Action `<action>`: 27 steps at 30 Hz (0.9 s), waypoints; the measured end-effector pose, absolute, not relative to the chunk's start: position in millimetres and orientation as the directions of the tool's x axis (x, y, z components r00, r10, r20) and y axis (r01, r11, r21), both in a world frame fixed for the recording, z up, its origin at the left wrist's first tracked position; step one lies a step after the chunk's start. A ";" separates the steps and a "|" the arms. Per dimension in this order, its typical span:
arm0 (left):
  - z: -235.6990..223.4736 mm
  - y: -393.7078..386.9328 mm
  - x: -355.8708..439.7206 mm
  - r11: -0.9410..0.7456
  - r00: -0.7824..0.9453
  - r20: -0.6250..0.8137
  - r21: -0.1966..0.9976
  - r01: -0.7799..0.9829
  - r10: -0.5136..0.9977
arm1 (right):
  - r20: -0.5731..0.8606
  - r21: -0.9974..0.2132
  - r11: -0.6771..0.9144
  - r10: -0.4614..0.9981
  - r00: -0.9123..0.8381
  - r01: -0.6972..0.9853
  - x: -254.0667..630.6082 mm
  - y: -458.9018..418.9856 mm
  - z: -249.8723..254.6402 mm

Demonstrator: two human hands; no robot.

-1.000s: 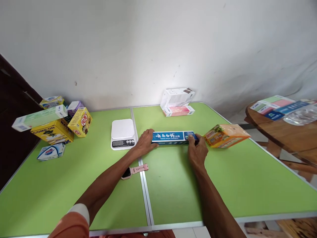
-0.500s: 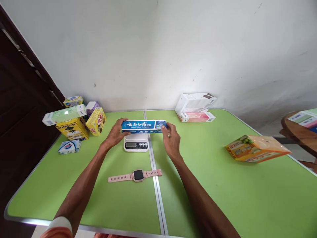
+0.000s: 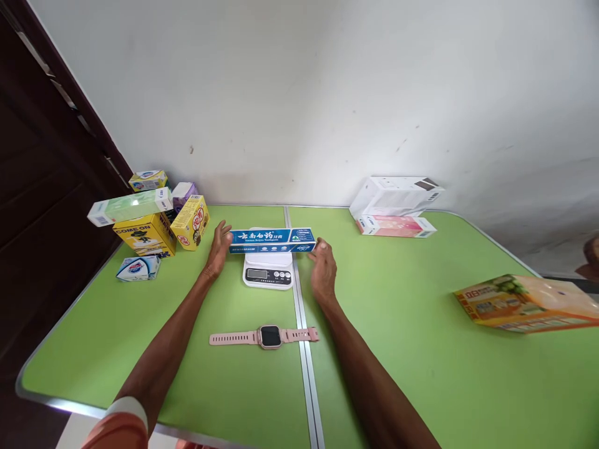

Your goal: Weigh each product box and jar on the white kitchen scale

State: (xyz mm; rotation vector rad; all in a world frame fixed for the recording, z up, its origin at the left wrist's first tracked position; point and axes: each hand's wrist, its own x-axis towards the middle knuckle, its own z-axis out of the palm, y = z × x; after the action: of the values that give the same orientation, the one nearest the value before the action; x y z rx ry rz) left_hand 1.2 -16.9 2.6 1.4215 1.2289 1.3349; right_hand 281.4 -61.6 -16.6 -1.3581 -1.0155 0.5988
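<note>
While the blue Yunnan Baiyao toothpaste box (image 3: 274, 241) lies across the white digital kitchen scale (image 3: 267, 279) at the centre of the frame, the left hand (image 3: 218, 252) stands at its left end, fingers open and pointing up. The right hand (image 3: 324, 265) is at the other end, fingers loosely bent and not closed around it — whether either hand touches the cardboard, I cannot tell. A pink-strapped smartwatch (image 3: 270, 337) lies at lower centre; a pale green carton (image 3: 131, 207) rests on a yellow "COME ON" carton (image 3: 146, 236) at left.
</note>
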 end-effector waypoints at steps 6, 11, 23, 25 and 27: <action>-17.3 -18.1 6.5 -0.195 -0.164 0.210 0.975 0.103 0.964 | 0.217 -0.976 0.183 0.863 0.456 0.118 284.2 -63.1 -15.7; -20.5 -17.1 6.4 -0.175 -0.204 0.196 0.978 0.116 0.959 | 0.239 -0.970 0.186 0.856 0.459 0.157 281.8 -65.1 -12.7; -23.5 -16.2 5.6 -0.200 -0.194 0.221 0.972 0.122 0.956 | 0.271 -0.958 0.197 0.861 0.431 0.210 282.9 -65.0 -12.6; -22.8 -16.6 5.9 -0.214 -0.197 0.238 0.968 0.132 0.951 | 0.275 -0.957 0.200 0.861 0.429 0.212 283.1 -64.8 -12.5; -21.7 -17.1 6.2 -0.219 -0.202 0.244 0.966 0.140 0.948 | 0.277 -0.956 0.202 0.860 0.429 0.213 283.2 -64.6 -12.3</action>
State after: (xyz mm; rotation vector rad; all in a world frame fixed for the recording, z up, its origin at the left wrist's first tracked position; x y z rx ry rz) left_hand 6.2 -17.1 -21.7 1.3608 1.3406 1.4952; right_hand 283.2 -64.6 -12.3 -1.3232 -1.0717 0.6008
